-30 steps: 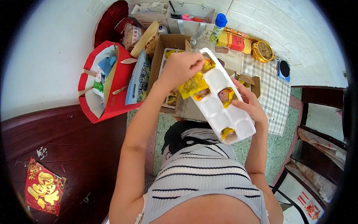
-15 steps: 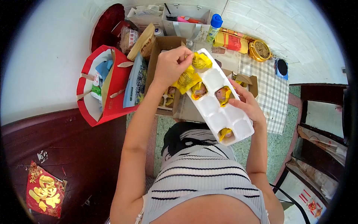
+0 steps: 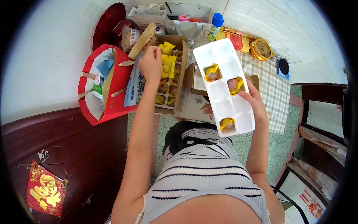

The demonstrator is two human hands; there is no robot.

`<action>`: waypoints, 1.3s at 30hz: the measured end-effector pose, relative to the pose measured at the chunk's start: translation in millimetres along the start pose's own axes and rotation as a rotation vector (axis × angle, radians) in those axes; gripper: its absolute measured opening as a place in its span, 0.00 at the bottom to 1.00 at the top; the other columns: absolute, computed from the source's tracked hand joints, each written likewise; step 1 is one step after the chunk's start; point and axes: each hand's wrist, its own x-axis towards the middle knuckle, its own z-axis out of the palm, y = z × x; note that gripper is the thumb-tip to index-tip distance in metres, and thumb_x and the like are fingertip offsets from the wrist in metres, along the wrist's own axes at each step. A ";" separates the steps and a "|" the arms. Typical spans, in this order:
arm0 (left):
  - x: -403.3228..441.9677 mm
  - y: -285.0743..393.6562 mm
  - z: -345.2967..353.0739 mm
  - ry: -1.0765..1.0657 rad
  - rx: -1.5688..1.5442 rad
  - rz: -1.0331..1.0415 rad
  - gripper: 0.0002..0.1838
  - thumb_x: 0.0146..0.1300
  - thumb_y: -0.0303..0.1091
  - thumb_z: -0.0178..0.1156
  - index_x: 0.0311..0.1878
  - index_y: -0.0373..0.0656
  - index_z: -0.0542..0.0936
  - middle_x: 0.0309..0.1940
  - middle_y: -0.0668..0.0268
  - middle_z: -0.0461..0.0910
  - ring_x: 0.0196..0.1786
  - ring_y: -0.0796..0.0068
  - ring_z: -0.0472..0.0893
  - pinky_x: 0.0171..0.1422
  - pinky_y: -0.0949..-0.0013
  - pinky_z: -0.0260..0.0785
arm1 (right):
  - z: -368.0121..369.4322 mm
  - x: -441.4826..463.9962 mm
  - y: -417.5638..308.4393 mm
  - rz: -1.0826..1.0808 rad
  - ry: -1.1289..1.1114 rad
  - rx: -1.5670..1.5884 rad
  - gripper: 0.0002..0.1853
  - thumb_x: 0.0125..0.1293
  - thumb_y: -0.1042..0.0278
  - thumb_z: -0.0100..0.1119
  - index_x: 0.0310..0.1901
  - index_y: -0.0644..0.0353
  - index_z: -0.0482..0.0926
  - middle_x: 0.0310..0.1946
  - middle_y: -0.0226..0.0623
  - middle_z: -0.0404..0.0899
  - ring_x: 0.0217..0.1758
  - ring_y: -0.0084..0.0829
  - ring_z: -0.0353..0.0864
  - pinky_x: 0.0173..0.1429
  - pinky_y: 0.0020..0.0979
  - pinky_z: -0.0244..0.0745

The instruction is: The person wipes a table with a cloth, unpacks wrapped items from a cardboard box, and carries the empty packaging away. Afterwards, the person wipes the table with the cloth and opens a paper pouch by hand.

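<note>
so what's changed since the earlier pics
The left hand moved left, from the white compartment tray to the open cardboard box; whether it grips the yellow wrapper beside it is unclear. The tray's far end lost its yellow item; the tray shifted slightly forward. The right hand still holds the tray; the red gift bag is unmoved.

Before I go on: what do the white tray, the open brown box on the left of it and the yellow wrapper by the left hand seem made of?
White tray: probably moulded plastic or foam; matte, with smooth, rounded compartments.
Open brown box: most likely cardboard; dull brown, flat-sided walls.
Yellow wrapper: thin film or paper, I can't tell which; printed and creased.
</note>
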 end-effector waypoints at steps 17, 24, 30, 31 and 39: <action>-40.8 78.4 11.6 -0.219 -0.093 0.527 0.07 0.57 0.34 0.66 0.35 0.43 0.80 0.34 0.65 0.75 0.41 0.61 0.76 0.44 0.60 0.70 | 14.1 17.7 19.2 -0.062 0.094 -0.006 0.40 0.59 0.68 0.66 0.71 0.65 0.58 0.57 0.43 0.74 0.54 0.27 0.76 0.57 0.27 0.72; -51.5 80.7 20.7 -0.204 -0.102 0.523 0.05 0.54 0.29 0.65 0.30 0.42 0.78 0.36 0.67 0.77 0.43 0.62 0.75 0.45 0.62 0.69 | 28.9 20.9 19.8 -0.171 0.109 -0.123 0.41 0.58 0.66 0.68 0.71 0.64 0.58 0.57 0.44 0.74 0.53 0.27 0.77 0.56 0.27 0.73; -44.4 77.0 4.4 -0.325 -0.219 0.472 0.03 0.56 0.29 0.62 0.31 0.42 0.77 0.37 0.69 0.81 0.42 0.63 0.77 0.46 0.63 0.70 | 18.6 21.4 15.5 -0.133 0.051 -0.144 0.41 0.58 0.66 0.68 0.71 0.64 0.59 0.57 0.42 0.73 0.55 0.26 0.76 0.57 0.26 0.71; -43.4 76.6 2.8 -0.380 -0.253 0.455 0.03 0.57 0.29 0.61 0.31 0.43 0.77 0.36 0.69 0.81 0.42 0.63 0.77 0.47 0.63 0.71 | 17.9 20.9 15.0 -0.115 0.035 -0.097 0.41 0.58 0.66 0.68 0.71 0.65 0.59 0.57 0.42 0.74 0.55 0.26 0.76 0.57 0.26 0.71; -60.1 74.4 13.9 -0.229 0.018 0.664 0.04 0.59 0.30 0.61 0.36 0.43 0.77 0.37 0.69 0.80 0.39 0.66 0.79 0.39 0.67 0.72 | 37.7 16.0 11.5 -0.134 0.143 -0.293 0.42 0.58 0.63 0.69 0.71 0.65 0.60 0.56 0.42 0.75 0.54 0.25 0.75 0.57 0.25 0.71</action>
